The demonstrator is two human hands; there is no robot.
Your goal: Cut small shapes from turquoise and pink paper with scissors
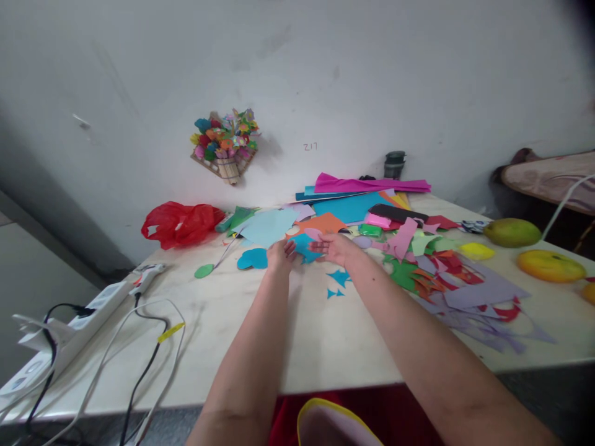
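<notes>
Over the middle of the table, my left hand [281,253] is open, palm turned inward, beside a blue paper cutout [253,259]. My right hand [338,249] is also open, its fingers spread toward the left one. Between the two hands lies a blue paper piece [304,246], partly covered by fingertips. Small blue scraps [339,277] rest just below my right hand. A light blue sheet [268,226] and an orange sheet [328,223] are behind the hands. A green paper oval [203,271] lies to the left.
A red plastic bag [182,224] sits at the back left. A power strip [93,313] and cables run along the left side. Colored scraps [483,285], a black phone-like object [398,214] and mangoes [551,266] occupy the right.
</notes>
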